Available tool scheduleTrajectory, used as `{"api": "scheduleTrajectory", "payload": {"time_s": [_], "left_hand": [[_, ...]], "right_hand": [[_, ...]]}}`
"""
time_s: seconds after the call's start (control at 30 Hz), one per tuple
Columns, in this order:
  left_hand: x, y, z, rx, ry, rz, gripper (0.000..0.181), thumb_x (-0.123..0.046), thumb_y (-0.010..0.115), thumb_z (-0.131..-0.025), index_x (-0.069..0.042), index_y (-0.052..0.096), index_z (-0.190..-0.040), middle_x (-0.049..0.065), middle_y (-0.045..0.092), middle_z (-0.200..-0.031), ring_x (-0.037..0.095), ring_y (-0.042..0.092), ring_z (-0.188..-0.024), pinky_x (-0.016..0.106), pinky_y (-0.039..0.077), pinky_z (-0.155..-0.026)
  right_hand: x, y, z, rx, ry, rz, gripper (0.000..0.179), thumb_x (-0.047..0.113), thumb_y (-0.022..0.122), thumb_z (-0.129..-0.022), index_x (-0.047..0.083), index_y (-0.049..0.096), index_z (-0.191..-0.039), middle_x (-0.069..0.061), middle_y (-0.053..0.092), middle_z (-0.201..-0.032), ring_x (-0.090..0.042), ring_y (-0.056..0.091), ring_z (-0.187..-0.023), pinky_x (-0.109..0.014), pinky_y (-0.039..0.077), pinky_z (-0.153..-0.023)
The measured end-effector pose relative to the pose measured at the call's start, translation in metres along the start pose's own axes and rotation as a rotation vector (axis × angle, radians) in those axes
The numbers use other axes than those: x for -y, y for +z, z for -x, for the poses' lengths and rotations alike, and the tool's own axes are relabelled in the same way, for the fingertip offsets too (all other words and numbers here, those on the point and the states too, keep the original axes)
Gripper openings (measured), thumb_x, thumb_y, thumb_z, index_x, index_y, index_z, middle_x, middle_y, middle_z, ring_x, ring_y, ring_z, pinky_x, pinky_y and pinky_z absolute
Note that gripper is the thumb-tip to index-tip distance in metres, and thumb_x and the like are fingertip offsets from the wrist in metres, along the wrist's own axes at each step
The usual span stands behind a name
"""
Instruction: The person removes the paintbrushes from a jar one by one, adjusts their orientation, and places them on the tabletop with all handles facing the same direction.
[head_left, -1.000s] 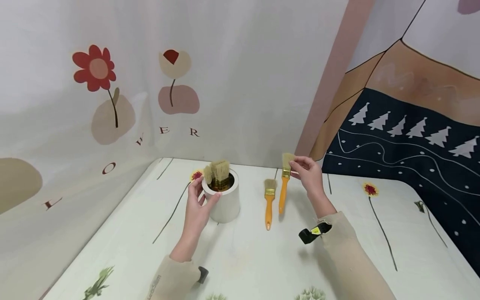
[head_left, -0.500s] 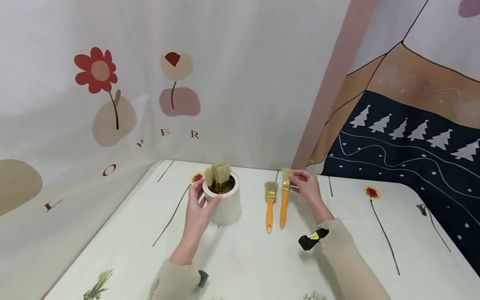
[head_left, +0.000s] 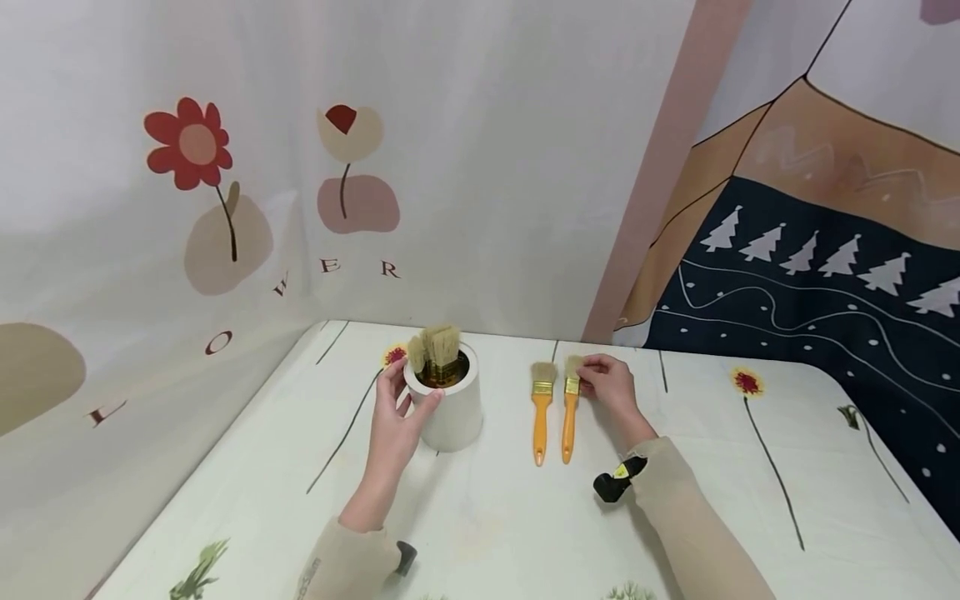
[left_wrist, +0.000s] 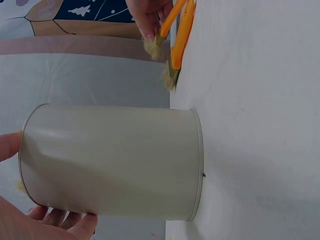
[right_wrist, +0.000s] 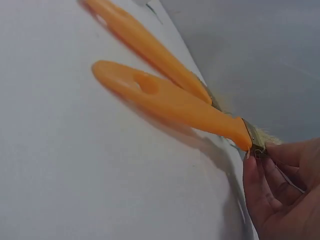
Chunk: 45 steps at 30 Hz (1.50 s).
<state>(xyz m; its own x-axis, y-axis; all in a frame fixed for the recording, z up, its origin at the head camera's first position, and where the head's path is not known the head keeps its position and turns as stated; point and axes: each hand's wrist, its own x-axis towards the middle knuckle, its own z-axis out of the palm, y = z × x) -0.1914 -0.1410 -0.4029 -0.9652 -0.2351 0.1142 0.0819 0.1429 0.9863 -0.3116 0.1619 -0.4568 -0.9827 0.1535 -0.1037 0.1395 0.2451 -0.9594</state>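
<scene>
A white cylindrical can (head_left: 452,419) stands on the table, with several bristle-up paintbrushes (head_left: 441,346) inside; their handles are hidden in it. My left hand (head_left: 397,422) grips the can near its rim, thumb on the near side and fingers at the left. To the right, my right hand (head_left: 611,387) pinches a paintbrush with an orange handle (head_left: 569,425) by its metal band, just below the bristles. That handle lies close over the table in the right wrist view. Beside it, a second orange-handled paintbrush (head_left: 540,425) lies parallel, bristles pointing away from me.
The white table cover (head_left: 480,517) has printed flowers. A pale curtain (head_left: 495,208) rises behind the table's far edge, and a dark printed cloth (head_left: 810,283) hangs at the right. Each wrist wears a small black camera (head_left: 613,485).
My right hand has lowered the paintbrush from above the table down alongside the other one, bringing it nearly parallel. My left hand has stayed on the can.
</scene>
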Motion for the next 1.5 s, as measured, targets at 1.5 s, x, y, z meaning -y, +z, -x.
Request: {"api": "scheduleTrajectory", "payload": {"time_s": [1.5], "left_hand": [[0.002,0.0,-0.002,0.003,-0.001,0.01,0.075,-0.014,0.071,-0.092,-0.007,0.026,-0.152,0.016,0.029,-0.161,0.032,0.027,-0.151,0.053,0.024,-0.125]], "right_hand": [[0.052,0.013,0.028,0.093,-0.108,0.067,0.03,0.012,0.062,-0.098,0.002,0.063,-0.126,-0.021,0.064,-0.125,-0.033,0.064,-0.111,-0.038,0.057,-0.097]]}}
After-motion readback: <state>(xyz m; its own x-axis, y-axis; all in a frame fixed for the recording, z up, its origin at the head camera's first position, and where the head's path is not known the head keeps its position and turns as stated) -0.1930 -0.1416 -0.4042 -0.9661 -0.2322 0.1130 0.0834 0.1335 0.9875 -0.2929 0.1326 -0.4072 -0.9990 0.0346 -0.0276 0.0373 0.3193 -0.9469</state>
